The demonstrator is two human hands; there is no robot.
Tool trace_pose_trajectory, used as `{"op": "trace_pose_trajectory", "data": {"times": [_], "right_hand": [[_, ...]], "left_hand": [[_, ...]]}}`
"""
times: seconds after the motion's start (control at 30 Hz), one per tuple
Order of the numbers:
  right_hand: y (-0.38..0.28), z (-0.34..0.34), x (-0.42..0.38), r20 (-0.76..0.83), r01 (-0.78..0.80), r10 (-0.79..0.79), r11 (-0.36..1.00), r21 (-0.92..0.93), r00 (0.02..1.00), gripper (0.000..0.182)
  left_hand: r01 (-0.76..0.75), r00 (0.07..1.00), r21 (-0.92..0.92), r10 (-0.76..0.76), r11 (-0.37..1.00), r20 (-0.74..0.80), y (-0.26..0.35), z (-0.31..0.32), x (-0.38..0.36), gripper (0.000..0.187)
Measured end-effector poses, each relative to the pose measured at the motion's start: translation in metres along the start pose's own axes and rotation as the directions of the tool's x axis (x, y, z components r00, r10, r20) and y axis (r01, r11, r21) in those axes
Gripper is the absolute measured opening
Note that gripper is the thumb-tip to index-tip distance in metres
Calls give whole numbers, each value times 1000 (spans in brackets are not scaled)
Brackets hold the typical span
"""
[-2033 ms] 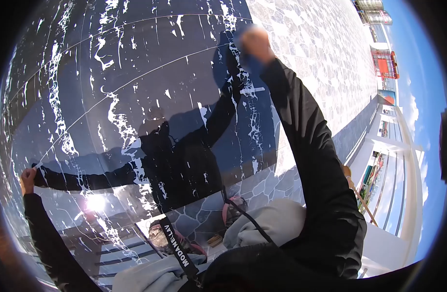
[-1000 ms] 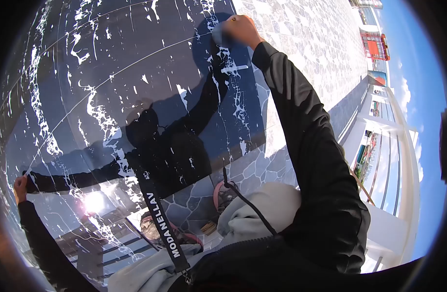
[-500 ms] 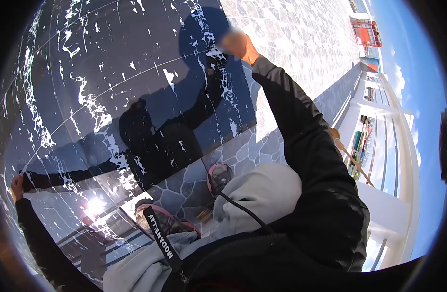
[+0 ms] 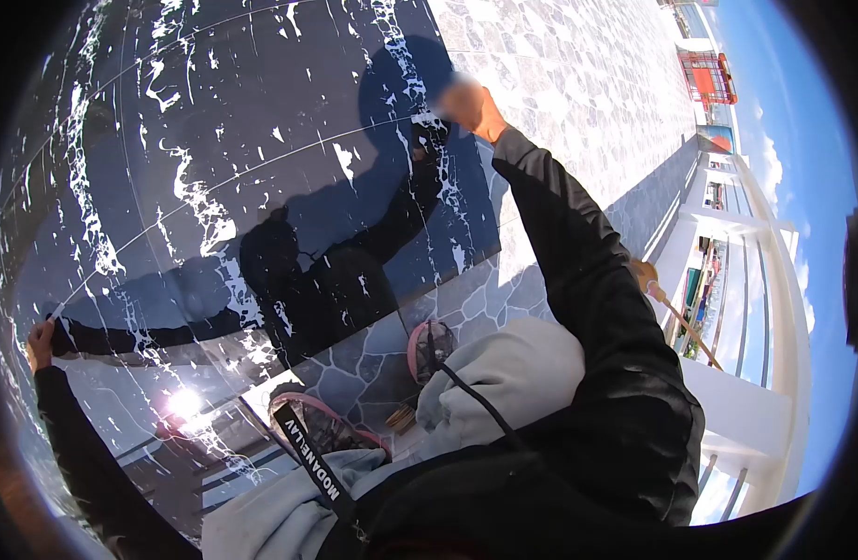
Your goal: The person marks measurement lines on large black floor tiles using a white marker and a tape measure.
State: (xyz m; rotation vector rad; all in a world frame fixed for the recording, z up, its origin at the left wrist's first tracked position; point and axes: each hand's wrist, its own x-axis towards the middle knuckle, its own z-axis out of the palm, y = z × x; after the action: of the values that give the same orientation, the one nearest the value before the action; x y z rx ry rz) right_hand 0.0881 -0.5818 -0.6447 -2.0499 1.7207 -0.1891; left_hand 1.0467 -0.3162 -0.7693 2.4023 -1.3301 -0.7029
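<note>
A glossy black wall panel with white marble-like veins [image 4: 289, 84] fills the left and upper view, with thin pale joints across it. At the far left, my left hand [image 4: 41, 343] is against the panel, its fingers pinched on a small pale thin piece that I cannot name. My right hand [image 4: 476, 107] reaches to the panel's outer edge, beside the stone-patterned surface. Its fingers are blurred, so what they hold, if anything, does not show. My dark reflection and shadow lie on the panel between the hands.
Stone-patterned paving [image 4: 364, 369] runs under my shoes [image 4: 322, 425]. A white railing [image 4: 746, 233] stands at the right, near a wooden stick [image 4: 690, 327] with a rounded tan end. A red metal frame [image 4: 707, 77] is farther off. Bright sun glares off the panel.
The whole view has shifted slightly to the right and down. Both hands stay at about the same places on the panel.
</note>
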Motion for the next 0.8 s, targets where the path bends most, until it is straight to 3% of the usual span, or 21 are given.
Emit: {"op": "trace_pose_trajectory", "data": {"times": [0.37, 0.57, 0.8], "right_hand": [[-19, 1, 79, -117, 72, -67, 997, 39, 991, 9], [-31, 0, 144, -167, 24, -17, 999, 42, 986, 11], [-36, -1, 165, -183, 7, -8, 1000, -6, 983, 14]], "left_hand": [[-1, 1000, -13, 1, 1000, -11, 29, -1, -21, 31], [3, 1000, -24, -3, 1000, -30, 36, 1, -30, 32], [83, 996, -10, -83, 997, -20, 99, -3, -53, 31]]}}
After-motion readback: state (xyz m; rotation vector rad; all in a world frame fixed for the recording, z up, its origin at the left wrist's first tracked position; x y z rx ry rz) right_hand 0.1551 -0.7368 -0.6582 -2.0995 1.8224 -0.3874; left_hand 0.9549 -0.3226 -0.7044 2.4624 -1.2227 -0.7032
